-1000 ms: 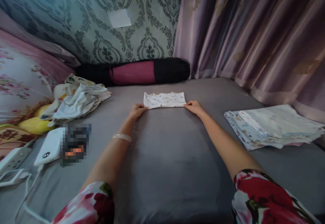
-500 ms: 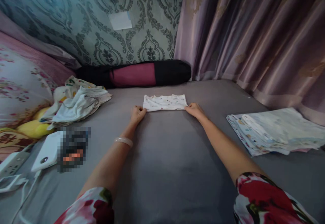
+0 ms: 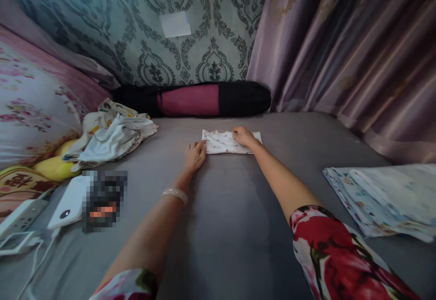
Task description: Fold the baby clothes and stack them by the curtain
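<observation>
A small white cloth [image 3: 220,144] with a tiny scattered print lies folded into a flat strip on the grey bed sheet [image 3: 231,227]. At its left end rests my left hand [image 3: 195,155], fingers stretched forward and their tips touching the edge. My right hand [image 3: 244,136] is over the right half of the strip, fingers curled in near its far edge. Whether those fingers pinch any fabric is hidden. To the right of my right wrist the strip's end shows, lying flat.
On the right lies a stack of folded cloths [image 3: 384,200]. A loose pile of clothes [image 3: 112,139] sits at the left, near a floral pillow [image 3: 34,109]. Closer in are a white power bank [image 3: 70,202], cables and a power strip [image 3: 22,218]. A long black-and-pink bag [image 3: 190,100] lines the wall.
My right hand has left the strip's near right corner and moved left and away from me, onto the cloth. My left hand's fingers have loosened and spread at the left end. The view has turned slightly.
</observation>
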Demonstrator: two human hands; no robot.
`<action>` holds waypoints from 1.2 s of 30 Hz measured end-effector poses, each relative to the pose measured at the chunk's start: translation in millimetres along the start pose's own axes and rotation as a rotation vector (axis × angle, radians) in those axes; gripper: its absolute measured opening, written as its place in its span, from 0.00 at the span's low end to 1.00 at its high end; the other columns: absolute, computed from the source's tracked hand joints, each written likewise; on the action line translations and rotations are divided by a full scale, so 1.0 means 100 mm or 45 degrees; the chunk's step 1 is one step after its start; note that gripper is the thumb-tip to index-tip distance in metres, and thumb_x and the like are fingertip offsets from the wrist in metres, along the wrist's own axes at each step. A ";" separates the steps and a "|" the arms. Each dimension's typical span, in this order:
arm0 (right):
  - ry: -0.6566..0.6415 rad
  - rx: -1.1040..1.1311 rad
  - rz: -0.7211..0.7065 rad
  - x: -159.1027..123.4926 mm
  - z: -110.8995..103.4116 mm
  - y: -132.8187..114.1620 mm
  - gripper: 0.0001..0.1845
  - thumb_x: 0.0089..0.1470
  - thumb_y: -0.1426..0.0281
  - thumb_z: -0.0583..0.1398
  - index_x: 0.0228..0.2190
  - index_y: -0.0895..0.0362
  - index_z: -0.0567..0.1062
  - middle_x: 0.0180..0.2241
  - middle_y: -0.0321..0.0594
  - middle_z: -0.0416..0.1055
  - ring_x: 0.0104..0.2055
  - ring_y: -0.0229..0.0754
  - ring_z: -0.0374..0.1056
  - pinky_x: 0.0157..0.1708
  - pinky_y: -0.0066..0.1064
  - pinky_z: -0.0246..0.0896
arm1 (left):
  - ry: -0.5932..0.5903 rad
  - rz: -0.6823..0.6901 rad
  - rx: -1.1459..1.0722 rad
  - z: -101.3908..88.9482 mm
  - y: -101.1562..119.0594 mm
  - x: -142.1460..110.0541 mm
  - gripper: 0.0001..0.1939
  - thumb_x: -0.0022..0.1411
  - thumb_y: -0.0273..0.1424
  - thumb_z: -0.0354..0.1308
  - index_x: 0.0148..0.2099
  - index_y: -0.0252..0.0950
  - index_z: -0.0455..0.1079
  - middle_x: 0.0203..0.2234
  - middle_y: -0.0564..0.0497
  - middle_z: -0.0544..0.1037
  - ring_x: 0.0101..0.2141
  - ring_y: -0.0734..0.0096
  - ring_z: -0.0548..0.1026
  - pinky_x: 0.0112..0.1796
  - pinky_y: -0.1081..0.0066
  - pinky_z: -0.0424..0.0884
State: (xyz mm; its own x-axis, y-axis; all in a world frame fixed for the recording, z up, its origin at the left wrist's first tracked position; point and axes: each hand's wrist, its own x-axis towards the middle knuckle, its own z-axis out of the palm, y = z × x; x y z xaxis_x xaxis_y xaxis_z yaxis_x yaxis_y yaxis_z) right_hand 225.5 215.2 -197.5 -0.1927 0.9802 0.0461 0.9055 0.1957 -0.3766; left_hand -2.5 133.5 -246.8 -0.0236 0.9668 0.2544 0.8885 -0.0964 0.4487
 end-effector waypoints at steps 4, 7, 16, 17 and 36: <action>-0.067 -0.044 0.074 0.11 0.03 0.02 0.15 0.57 0.72 0.57 0.45 0.55 0.77 0.53 0.48 0.71 0.52 0.48 0.68 0.48 0.33 0.61 | -0.027 -0.017 0.032 -0.01 0.02 -0.01 0.23 0.69 0.41 0.42 0.61 0.45 0.67 0.53 0.44 0.72 0.50 0.54 0.67 0.54 0.57 0.60; -0.001 -0.040 0.065 0.12 0.06 0.05 0.14 0.56 0.72 0.58 0.44 0.54 0.77 0.51 0.46 0.72 0.51 0.47 0.68 0.47 0.32 0.61 | -0.031 -0.018 0.062 -0.01 0.03 -0.02 0.23 0.69 0.41 0.42 0.61 0.45 0.66 0.53 0.44 0.71 0.51 0.53 0.66 0.53 0.56 0.61; 0.218 -0.031 0.139 0.08 0.17 0.09 0.11 0.60 0.70 0.55 0.41 0.54 0.76 0.46 0.44 0.72 0.47 0.45 0.69 0.43 0.32 0.61 | -0.041 -0.047 0.155 0.00 0.08 -0.03 0.24 0.68 0.39 0.44 0.62 0.43 0.65 0.54 0.41 0.69 0.51 0.49 0.66 0.53 0.54 0.61; 0.230 -0.041 0.146 0.08 0.19 0.09 0.12 0.61 0.71 0.54 0.41 0.54 0.76 0.47 0.44 0.72 0.47 0.45 0.69 0.43 0.32 0.61 | -0.041 -0.051 0.164 -0.01 0.08 -0.03 0.24 0.68 0.39 0.44 0.62 0.42 0.65 0.55 0.41 0.69 0.51 0.49 0.66 0.53 0.54 0.61; 0.204 0.021 -0.173 -0.33 0.25 0.09 0.20 0.63 0.75 0.47 0.51 0.62 0.71 0.52 0.51 0.69 0.56 0.45 0.63 0.56 0.34 0.55 | 0.173 0.030 0.126 0.09 0.47 0.16 0.20 0.69 0.37 0.45 0.56 0.36 0.68 0.53 0.41 0.72 0.53 0.54 0.68 0.52 0.56 0.64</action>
State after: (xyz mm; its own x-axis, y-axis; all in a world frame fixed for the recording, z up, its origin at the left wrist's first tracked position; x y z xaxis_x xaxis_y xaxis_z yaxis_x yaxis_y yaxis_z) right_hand 230.9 184.1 -225.7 -0.2487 0.9376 0.2432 0.8689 0.3269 -0.3716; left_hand 42.9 146.2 -229.2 -0.0582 0.9231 0.3802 0.9302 -0.0881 0.3562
